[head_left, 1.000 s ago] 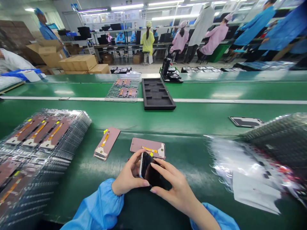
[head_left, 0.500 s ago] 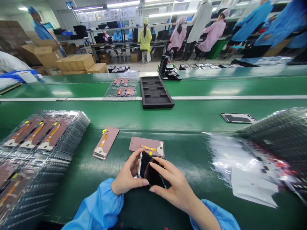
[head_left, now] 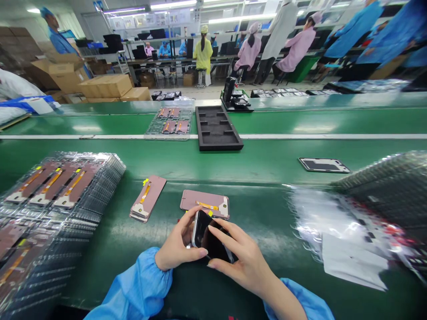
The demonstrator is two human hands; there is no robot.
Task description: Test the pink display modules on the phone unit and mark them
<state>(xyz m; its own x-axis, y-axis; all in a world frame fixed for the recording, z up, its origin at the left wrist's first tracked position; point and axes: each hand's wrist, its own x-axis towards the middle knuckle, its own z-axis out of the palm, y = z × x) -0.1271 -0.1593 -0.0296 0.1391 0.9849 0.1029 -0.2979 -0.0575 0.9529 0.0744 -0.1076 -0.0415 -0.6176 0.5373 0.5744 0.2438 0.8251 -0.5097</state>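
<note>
A phone (head_left: 213, 242) with a dark glossy screen and a silver edge is held low over the green bench. My left hand (head_left: 180, 243) grips its left end between fingers and thumb. Around its right side my right hand (head_left: 238, 253) is closed, with fingertips on the screen. Just beyond the phone lies a pinkish-brown screen panel (head_left: 203, 200) with an orange flex cable. To the left rest overlapping panels (head_left: 149, 195) of the same kind, with a yellow tab. The phone's underside is hidden.
Stacked clear trays (head_left: 100, 186) of panels stand at the left. A black foam tray (head_left: 216, 129) and a clear tray (head_left: 153, 129) lie across the belt. One phone part (head_left: 323, 165), plastic sheets (head_left: 310, 218) and another tray stack (head_left: 393, 191) are right. People work beyond.
The phone part at the right of the belt has shifted a little to the left. Both hands keep their hold on the phone, with almost no movement.
</note>
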